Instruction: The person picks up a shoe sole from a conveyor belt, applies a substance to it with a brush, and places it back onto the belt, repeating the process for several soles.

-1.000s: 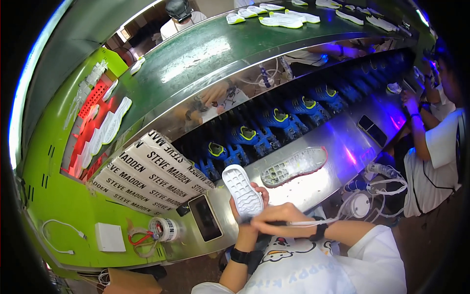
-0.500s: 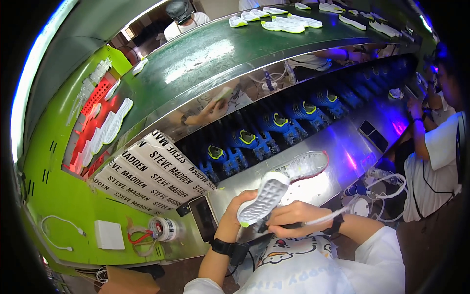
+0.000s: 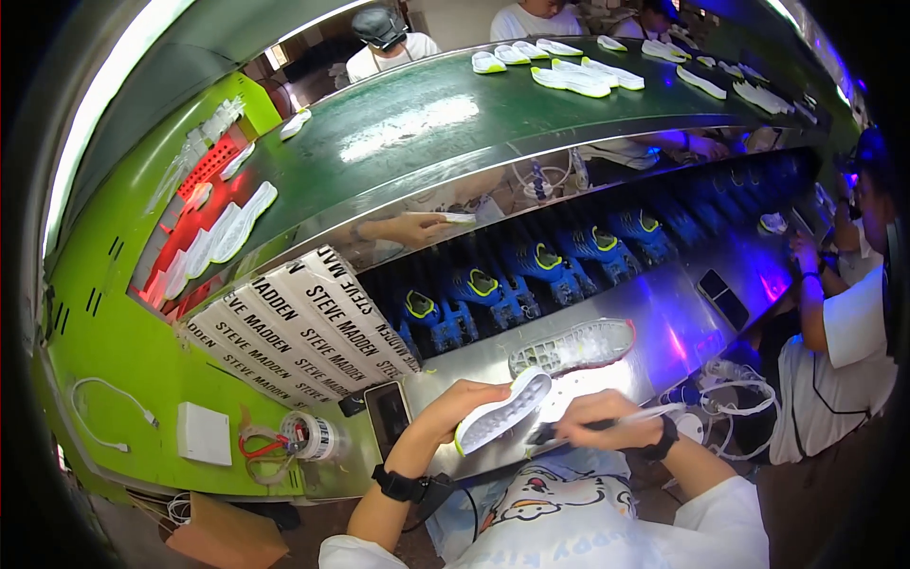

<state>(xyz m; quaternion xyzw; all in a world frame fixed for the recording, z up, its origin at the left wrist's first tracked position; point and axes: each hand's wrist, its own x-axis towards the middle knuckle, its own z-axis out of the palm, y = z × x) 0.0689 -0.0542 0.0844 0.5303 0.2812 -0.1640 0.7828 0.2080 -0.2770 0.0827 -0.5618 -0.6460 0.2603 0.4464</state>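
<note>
My left hand [image 3: 464, 406] is closed around a white shoe sole [image 3: 500, 413] with a bright yellow-green end, holding it tilted above the steel bench. The sole's textured, dimpled side faces right. Just to the right, my right hand [image 3: 607, 417] grips a dark-tipped pen-like tool [image 3: 542, 435] joined to a white tube [image 3: 654, 413]. Its tip points at the sole, and a small gap shows between them. Beyond both hands, a grey-white sole [image 3: 573, 348] with a gridded surface and a red edge lies on the bench.
Blue shoes [image 3: 545, 266] stand in a row behind the bench. A green conveyor [image 3: 398, 123] bears several white soles. At left are a wrapped box [image 3: 303, 332], a phone [image 3: 387, 413], a tape roll [image 3: 310, 436] and a white box [image 3: 204, 433]. Co-workers sit at right and across.
The sole in my left hand has tipped over and moved slightly left. My right hand with the tool has drawn away to the right. The view has shifted a little.
</note>
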